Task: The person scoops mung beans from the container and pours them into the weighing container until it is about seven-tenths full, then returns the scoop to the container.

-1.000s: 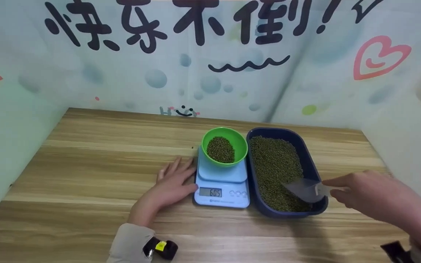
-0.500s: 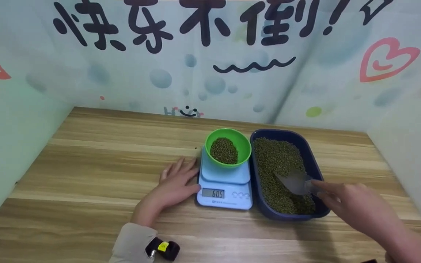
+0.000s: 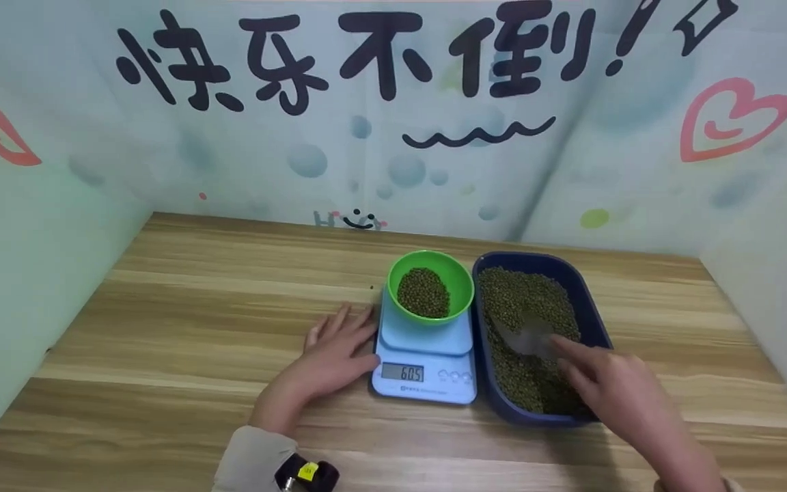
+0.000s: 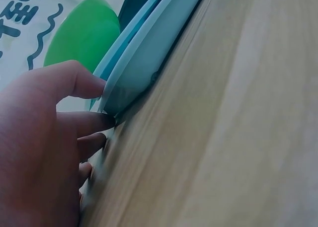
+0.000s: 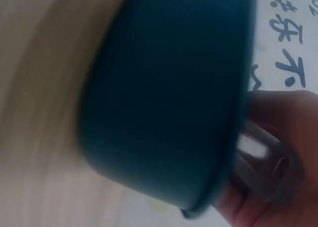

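My right hand (image 3: 629, 393) grips the handle of a clear plastic scoop (image 3: 530, 339). The scoop's blade lies among small brownish-green beans (image 3: 527, 294) in a dark blue tub (image 3: 593, 321). In the right wrist view, the tub's wall (image 5: 164, 98) hides the blade, while the scoop's handle (image 5: 271, 162) shows within the fingers. Left of the tub stands a light blue kitchen scale (image 3: 427, 342) bearing a green bowl (image 3: 463, 287) with some beans inside. My left hand (image 3: 335, 355) rests on the table, its thumb and fingertips touching the scale's left side (image 4: 144, 58).
The wood-grain table (image 3: 209, 294) stretches out to the left and in front. A printed cloth (image 3: 264, 184) with large black characters backs it, and pale walls stand on both sides. One dark speck lies behind the left hand.
The right hand has pushed the scoop leftward, deeper into the beans from the tub's right side. The left hand, bowl and scale keep their places; the head view has shifted slightly.
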Action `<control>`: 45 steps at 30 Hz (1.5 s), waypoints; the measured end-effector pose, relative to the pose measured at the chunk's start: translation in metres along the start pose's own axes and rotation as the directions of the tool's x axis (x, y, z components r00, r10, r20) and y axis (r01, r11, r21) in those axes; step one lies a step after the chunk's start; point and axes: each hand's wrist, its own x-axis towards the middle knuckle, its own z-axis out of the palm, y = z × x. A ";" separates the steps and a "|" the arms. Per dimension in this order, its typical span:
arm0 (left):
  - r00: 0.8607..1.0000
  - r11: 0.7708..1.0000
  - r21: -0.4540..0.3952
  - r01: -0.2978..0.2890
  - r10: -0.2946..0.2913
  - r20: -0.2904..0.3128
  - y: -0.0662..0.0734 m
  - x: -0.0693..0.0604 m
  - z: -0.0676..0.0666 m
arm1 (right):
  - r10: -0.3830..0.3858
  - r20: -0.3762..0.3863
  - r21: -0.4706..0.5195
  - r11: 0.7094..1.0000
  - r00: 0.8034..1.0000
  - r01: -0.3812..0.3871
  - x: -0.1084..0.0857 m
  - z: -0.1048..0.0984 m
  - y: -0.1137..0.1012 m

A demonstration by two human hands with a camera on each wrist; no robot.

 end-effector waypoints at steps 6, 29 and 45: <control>1.000 1.000 -0.006 0.000 0.000 0.010 0.002 -0.001 0.001 | 0.038 -0.003 0.051 0.998 0.999 -0.038 0.003 0.005 0.004; 0.999 0.999 0.004 -0.031 0.031 -0.019 -0.001 -0.005 -0.001 | -0.047 -0.194 -0.055 0.998 0.980 0.037 0.007 0.027 0.000; 1.000 1.000 0.009 -0.026 0.026 -0.002 0.001 0.000 0.001 | 0.051 -0.108 -0.057 0.997 0.993 -0.058 0.007 0.030 0.007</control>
